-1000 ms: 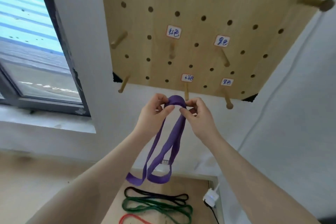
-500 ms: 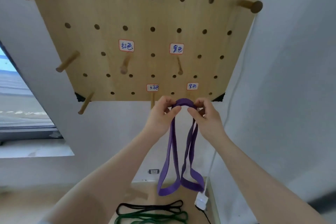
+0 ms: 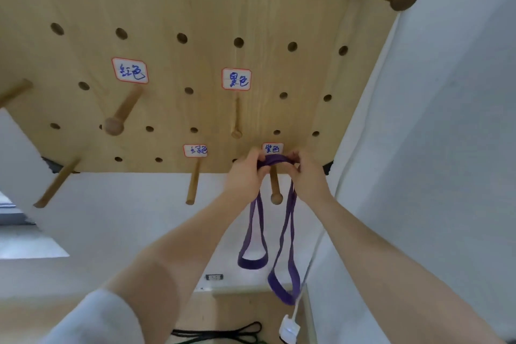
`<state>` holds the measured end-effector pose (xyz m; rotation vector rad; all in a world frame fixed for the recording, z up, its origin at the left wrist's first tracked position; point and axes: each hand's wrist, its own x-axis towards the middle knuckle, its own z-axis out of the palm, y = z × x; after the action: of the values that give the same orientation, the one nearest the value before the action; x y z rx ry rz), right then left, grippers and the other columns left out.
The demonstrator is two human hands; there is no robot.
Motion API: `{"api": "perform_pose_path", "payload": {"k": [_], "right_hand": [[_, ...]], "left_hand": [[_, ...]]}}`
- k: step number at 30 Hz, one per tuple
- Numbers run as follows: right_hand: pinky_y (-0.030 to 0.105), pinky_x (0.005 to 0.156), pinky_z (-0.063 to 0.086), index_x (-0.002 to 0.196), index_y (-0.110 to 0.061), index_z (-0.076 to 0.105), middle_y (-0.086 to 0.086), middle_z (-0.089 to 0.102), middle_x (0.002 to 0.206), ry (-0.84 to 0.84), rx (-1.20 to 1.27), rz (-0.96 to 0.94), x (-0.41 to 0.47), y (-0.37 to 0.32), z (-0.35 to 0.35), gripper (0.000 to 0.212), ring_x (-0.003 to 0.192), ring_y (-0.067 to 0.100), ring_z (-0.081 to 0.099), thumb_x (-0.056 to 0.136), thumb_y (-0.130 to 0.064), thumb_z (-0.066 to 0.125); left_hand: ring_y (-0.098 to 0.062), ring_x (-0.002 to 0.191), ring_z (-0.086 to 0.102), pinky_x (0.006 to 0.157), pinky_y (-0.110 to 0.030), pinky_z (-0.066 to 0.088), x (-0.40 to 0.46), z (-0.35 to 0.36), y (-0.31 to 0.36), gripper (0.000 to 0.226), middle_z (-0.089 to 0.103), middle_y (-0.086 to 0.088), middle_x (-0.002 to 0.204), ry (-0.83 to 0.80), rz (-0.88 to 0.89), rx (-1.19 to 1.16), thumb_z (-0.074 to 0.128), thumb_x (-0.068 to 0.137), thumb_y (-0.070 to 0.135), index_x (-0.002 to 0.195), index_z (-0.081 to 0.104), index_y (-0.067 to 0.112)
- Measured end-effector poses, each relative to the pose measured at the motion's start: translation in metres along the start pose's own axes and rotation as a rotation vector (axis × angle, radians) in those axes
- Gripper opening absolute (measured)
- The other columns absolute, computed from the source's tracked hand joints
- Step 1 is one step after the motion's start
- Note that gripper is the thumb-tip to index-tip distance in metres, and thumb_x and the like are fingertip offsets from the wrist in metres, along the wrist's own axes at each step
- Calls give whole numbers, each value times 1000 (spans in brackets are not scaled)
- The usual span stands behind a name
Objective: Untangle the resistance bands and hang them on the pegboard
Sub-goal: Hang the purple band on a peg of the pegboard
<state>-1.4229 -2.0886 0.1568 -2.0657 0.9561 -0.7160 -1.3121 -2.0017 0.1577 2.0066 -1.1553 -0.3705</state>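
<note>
I see my left hand (image 3: 245, 173) and right hand (image 3: 305, 173) pinching the top of the purple band (image 3: 258, 232), draped over a peg (image 3: 275, 186) at the pegboard (image 3: 195, 22) bottom edge. Its doubled loops hang toward six o'clock, long axis vertical.

Purple band (image 3: 287, 220) drapes over a wooden peg (image 3: 275, 187) on the pegboard (image 3: 195, 8), 2 loops hanging.

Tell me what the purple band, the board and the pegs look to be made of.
Purple band: looks like rubber or latex, matte; it hangs limp in flat, smooth loops. Board: light wood, likely plywood or veneer, showing grain streaks and drilled holes, with a dull finish. Pegs, such as the one under the band: round wooden dowels, slightly darker, smooth. None is certain from the look alone.
</note>
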Motion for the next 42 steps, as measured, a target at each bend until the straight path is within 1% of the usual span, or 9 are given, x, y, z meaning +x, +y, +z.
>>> {"api": "perform_pose_path", "payload": {"k": [4, 9, 12, 18, 21, 24, 28, 34, 42], "right_hand": [[35, 68, 44, 96, -17, 50, 2, 59, 90, 94, -82, -36, 9, 15, 17, 4, 86, 23, 53, 94, -20, 50], [25, 74, 35, 93, -17, 66, 4, 53, 115, 189, -186, -20, -4, 38, 27, 8, 105, 23, 47, 89, -20, 60], [21, 64, 34, 92, -10, 68, 9, 56, 111, 167, -218, -35, -5, 42, 34, 11, 90, 22, 52, 89, -15, 60], [30, 69, 42, 90, -10, 61, 4, 60, 88, 171, 57, 137, -12, 33, 44, 6, 79, 20, 54, 90, -11, 55], [24, 76, 49, 110, -13, 52, 1, 55, 104, 186, 405, 300, -37, 27, 54, 20, 84, 18, 57, 92, -7, 51], [9, 67, 39, 132, -13, 37, 2, 46, 120, 251, 321, 472, -78, 32, 72, 38, 89, 13, 53, 95, -14, 48], [26, 68, 39, 121, -15, 40, 7, 58, 108, -137, 309, 763, -129, 22, 135, 27, 83, 19, 53, 94, -16, 46], [23, 63, 43, 110, -18, 50, -1, 63, 90, -787, 107, 643, -190, -5, 275, 17, 72, 12, 57, 95, -25, 47], [29, 75, 43, 112, -14, 55, 2, 57, 104, -909, -362, 429, -241, 132, 481, 21, 89, 18, 52, 95, -23, 46]], "left_hand": [[-28, 103, 51, 78, -36, 42, 6, 20, -9, 23, 57, -9, 112, 91, 17, 144, 50, 93, 22, 113, 50, 11], [-33, 112, 45, 85, -38, 37, -4, 39, -22, 26, 52, -9, 125, 192, 45, 293, 48, 95, 24, 118, 57, 16], [-38, 113, 41, 89, -44, 37, -4, 39, -24, 23, 41, -18, 133, 279, 0, 282, 54, 92, 24, 113, 62, 18], [-26, 101, 54, 81, -28, 38, -7, 39, -20, 24, 54, -5, 111, 87, -108, -189, 43, 96, 17, 119, 51, 16], [-19, 99, 57, 83, -25, 38, -25, 26, -28, 34, 56, 2, 111, 17, -140, -322, 46, 96, 16, 130, 44, 18], [-15, 86, 55, 79, -20, 40, -66, 15, -58, 43, 55, 3, 114, -106, -154, -226, 50, 94, 15, 136, 38, 18], [-17, 91, 54, 80, -18, 39, -141, -3, -145, 39, 52, -4, 130, -311, -343, -104, 50, 94, 13, 132, 46, 13], [-26, 115, 53, 95, -27, 38, -242, -54, -285, 36, 56, -10, 129, -250, -692, -19, 51, 91, 12, 127, 52, 8], [-27, 107, 58, 92, -29, 41, -319, 19, -507, 32, 60, -10, 123, -176, -917, -49, 48, 91, 12, 122, 56, 7]]}}
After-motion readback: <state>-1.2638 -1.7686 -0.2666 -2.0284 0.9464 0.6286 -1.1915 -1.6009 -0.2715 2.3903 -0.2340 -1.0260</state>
